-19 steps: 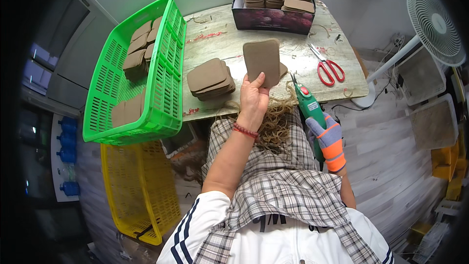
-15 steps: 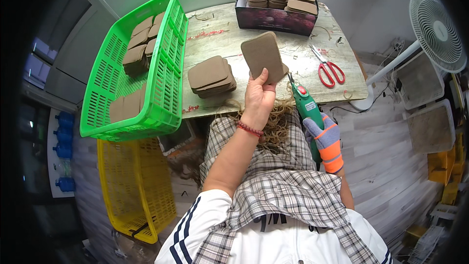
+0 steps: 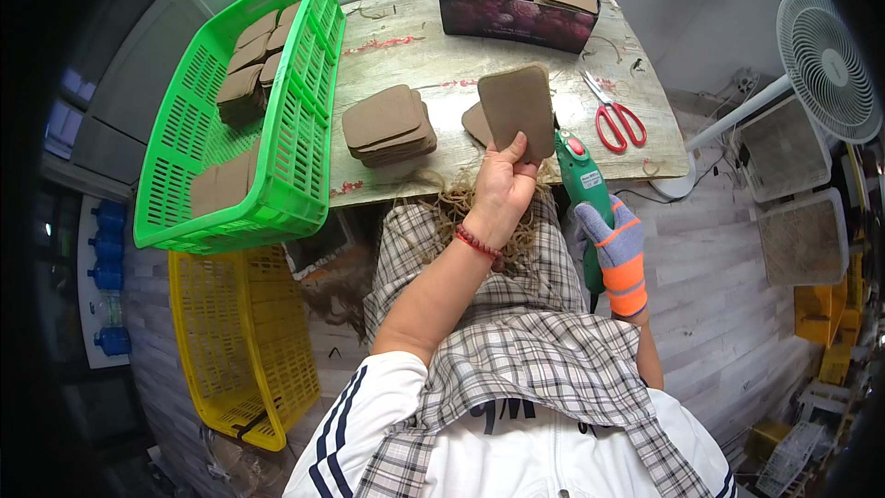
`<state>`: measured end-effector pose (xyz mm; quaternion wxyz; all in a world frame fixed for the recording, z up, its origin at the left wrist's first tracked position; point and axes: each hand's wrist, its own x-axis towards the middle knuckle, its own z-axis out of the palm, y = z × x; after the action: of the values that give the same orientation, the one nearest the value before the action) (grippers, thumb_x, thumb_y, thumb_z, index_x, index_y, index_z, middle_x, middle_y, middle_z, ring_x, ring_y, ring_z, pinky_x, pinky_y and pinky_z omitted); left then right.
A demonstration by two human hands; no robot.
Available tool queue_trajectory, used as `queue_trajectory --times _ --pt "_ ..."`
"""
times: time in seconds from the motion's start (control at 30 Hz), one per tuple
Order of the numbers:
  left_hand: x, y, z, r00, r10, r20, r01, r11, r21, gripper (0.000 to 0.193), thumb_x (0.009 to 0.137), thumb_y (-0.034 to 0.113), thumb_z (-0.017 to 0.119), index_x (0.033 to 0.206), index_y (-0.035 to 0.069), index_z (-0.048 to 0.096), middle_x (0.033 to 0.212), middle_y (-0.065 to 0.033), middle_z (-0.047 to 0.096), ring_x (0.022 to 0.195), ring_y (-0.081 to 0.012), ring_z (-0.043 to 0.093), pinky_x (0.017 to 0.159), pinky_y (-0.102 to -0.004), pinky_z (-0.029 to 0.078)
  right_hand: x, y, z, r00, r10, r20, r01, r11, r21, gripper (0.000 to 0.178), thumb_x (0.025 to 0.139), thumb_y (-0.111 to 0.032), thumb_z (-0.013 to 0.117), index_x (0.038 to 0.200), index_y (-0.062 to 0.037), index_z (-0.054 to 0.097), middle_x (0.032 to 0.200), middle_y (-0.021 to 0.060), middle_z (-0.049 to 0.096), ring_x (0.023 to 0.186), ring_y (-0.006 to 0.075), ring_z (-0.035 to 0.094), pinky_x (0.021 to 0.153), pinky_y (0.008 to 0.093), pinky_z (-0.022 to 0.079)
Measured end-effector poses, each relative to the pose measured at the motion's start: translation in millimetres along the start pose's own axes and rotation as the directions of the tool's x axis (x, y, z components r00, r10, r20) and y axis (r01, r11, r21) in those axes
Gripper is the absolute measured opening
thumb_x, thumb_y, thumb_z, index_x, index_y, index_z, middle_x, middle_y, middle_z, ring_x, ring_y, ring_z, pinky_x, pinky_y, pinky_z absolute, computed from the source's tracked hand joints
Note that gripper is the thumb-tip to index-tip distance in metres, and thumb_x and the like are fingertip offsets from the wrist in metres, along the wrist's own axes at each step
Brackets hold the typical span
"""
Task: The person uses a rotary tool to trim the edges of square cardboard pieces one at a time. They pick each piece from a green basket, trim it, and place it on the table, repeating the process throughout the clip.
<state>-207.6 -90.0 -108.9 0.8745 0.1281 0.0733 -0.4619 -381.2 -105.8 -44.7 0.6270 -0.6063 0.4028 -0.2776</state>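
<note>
My left hand (image 3: 505, 183), bare, pinches the lower edge of a brown rounded-corner pad (image 3: 516, 112) with the thumb on its face. The pad stands tilted up over the table's near side. Wrapped in a grey and orange glove, my right hand (image 3: 616, 242) grips a green handheld power tool (image 3: 584, 177) with a red button. The tool's tip comes up beside the pad's right edge and is partly hidden behind it. Another brown pad (image 3: 475, 125) lies on the table, mostly covered by the held one. A stack of such pads (image 3: 389, 125) sits to the left.
A green crate (image 3: 309, 166) with pads stands at the left, above a yellow crate (image 3: 241, 341). At the back is a dark box (image 3: 516, 20) of stacked pads. Red-handled scissors (image 3: 619, 125) lie right. Brown trimmings (image 3: 461, 207) cover my lap; a white fan (image 3: 825, 65) stands right.
My left hand has moved the pad slightly right, close against the tool's tip. More of the pad lying behind now shows on its left. My right hand keeps its grip.
</note>
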Motion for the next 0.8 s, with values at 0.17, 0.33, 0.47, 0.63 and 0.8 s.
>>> queue_trajectory --times 0.17,0.33,0.47,0.63,0.8 --pt "-13.8 -5.5 -15.1 0.998 -0.058 -0.015 0.059 0.995 0.077 0.034 0.086 -0.004 0.056 0.118 0.007 0.050 0.115 -0.0084 0.057 0.107 -0.0229 0.055 0.096 -0.0406 0.046 4.1 1.2 -5.4 1.000 -0.009 -0.019 0.009 1.000 0.006 0.023 0.083 -0.019 0.067 0.096 -0.0020 0.060 0.066 -0.0016 0.056 0.052 0.0049 0.048 0.047 0.0200 0.037" --pt "-17.3 9.3 -29.8 0.994 -0.059 0.091 0.038 0.974 0.224 0.030 0.084 -0.004 0.059 0.111 0.007 0.055 0.106 -0.0078 0.063 0.095 -0.0215 0.061 0.086 -0.0373 0.051 5.0 -7.8 -10.6 0.999 0.043 -0.007 -0.042 0.998 0.043 0.026 0.081 -0.017 0.070 0.099 -0.0017 0.060 0.066 -0.0005 0.058 0.052 0.0048 0.050 0.048 0.0196 0.039" --pt "-13.7 46.2 -36.1 0.987 -0.021 0.160 -0.056 0.887 0.458 0.028 0.083 -0.007 0.058 0.109 0.002 0.058 0.100 -0.0074 0.066 0.086 -0.0165 0.063 0.075 -0.0293 0.053 2.4 -10.1 -16.6 0.995 0.045 0.086 -0.045 0.999 -0.010 0.026 0.080 -0.018 0.070 0.098 -0.0014 0.061 0.066 -0.0003 0.058 0.052 0.0049 0.050 0.048 0.0197 0.039" --pt "-16.4 94.3 -12.5 0.984 -0.012 0.180 -0.110 0.753 0.649 0.030 0.081 -0.012 0.055 0.109 -0.003 0.060 0.101 -0.0084 0.066 0.088 -0.0137 0.062 0.078 -0.0257 0.051 -0.8 -12.8 -15.9 0.984 0.074 0.162 -0.056 0.992 -0.113 0.028 0.080 -0.018 0.070 0.100 -0.0006 0.060 0.067 0.0003 0.059 0.053 0.0049 0.051 0.049 0.0203 0.041" --pt "-14.1 130.4 -11.4 0.975 -0.127 0.182 -0.069 0.605 0.794 0.030 0.079 -0.012 0.056 0.107 -0.004 0.061 0.101 -0.0082 0.066 0.089 -0.0135 0.062 0.080 -0.0257 0.051 -3.5 -8.4 -13.6 0.966 0.033 0.256 0.022 0.978 -0.209 0.040 0.078 -0.023 0.074 0.107 0.0009 0.059 0.073 0.0013 0.062 0.060 0.0040 0.054 0.053 0.0201 0.044"
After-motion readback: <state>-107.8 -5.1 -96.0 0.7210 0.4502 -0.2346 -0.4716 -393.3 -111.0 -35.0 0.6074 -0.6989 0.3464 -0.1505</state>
